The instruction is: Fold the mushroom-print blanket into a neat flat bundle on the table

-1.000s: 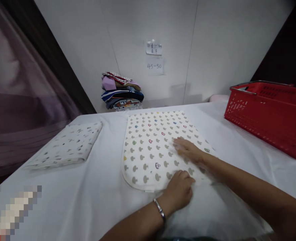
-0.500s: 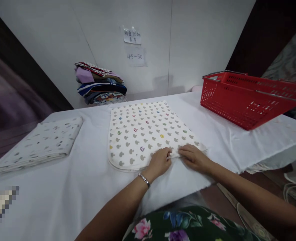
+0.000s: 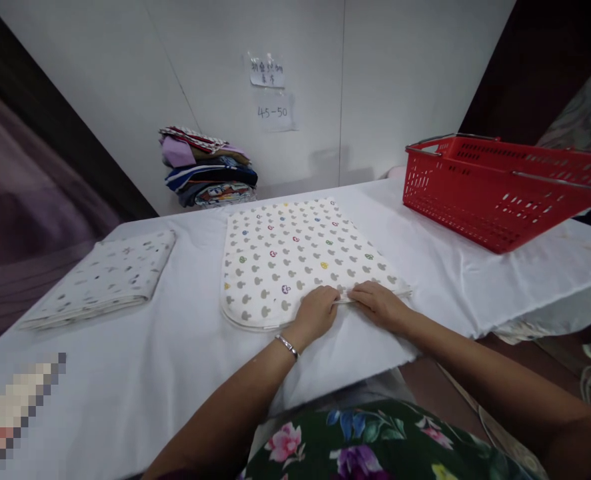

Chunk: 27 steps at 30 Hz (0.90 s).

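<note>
A white cloth (image 3: 295, 257) printed with grey and coloured mushrooms lies folded flat in the middle of the table, its near left corner rounded. At its near edge, my left hand (image 3: 317, 312) has its fingers curled round the layers. Just to the right, my right hand (image 3: 379, 305) pinches the same edge, the thumb below and the fingers on top. A small gap separates the two hands. My fingertips are partly hidden against the fabric.
Another folded white cloth (image 3: 110, 277) with a small print lies on the left. A red plastic basket (image 3: 465, 200) with metal handles stands at right. Against the wall is a stack of folded clothes (image 3: 210, 170). White fabric covers the table (image 3: 185, 373).
My right hand has shifted slightly left along the near edge, closer to my left hand. The cloth stays flat, and the whole view has tilted a little.
</note>
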Each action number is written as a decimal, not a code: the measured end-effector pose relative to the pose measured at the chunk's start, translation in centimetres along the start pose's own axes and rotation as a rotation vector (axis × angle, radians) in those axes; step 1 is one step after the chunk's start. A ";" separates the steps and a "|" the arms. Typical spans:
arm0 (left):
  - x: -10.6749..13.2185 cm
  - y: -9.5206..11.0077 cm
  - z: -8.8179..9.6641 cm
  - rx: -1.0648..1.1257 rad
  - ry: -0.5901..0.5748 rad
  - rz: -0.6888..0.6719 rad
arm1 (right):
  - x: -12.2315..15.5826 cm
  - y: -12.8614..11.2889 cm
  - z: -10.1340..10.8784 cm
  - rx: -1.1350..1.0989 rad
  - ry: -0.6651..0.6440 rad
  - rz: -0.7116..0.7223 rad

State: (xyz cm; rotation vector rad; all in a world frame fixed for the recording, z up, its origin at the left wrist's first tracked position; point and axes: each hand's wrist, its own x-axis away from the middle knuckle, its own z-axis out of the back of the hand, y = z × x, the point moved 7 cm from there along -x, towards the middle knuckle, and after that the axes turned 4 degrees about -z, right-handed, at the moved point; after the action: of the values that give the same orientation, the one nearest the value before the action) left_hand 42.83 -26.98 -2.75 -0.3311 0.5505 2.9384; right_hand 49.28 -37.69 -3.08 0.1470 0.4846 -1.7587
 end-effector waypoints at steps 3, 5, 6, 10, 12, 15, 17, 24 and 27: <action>0.4 0.6 -0.5 -0.147 -0.001 -0.098 | 0.0 0.1 -0.1 0.026 0.010 -0.010; 0.8 1.1 -0.6 -0.224 0.008 -0.147 | 0.0 0.2 -0.2 0.030 0.018 -0.016; 1.0 1.3 -0.6 -0.255 0.015 -0.154 | 0.0 0.2 -0.2 0.032 0.022 -0.020; 1.4 1.6 -0.2 -0.330 0.011 -0.121 | 0.0 0.3 -0.4 0.049 0.030 -0.033; 1.2 1.8 -0.3 -0.361 -0.015 -0.126 | 0.0 0.3 -0.5 0.064 0.040 -0.032; 0.6 2.2 -0.8 -0.404 -0.050 -0.161 | 0.1 0.3 -0.5 0.089 0.056 -0.026; 0.4 2.5 -1.0 -0.396 -0.044 -0.193 | 0.1 0.2 -0.5 0.104 0.069 -0.018; 0.9 2.0 0.6 -0.055 0.087 -0.119 | 0.7 -0.5 -0.3 0.087 0.126 0.023; 1.1 1.7 1.0 0.060 0.135 -0.073 | 0.8 -1.0 -0.4 0.064 0.098 0.049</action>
State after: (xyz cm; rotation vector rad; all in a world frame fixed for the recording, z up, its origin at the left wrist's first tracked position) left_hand 41.25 -28.04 -1.57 -0.5342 0.6279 2.8375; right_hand 48.05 -38.12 -3.46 0.2894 0.4922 -1.7250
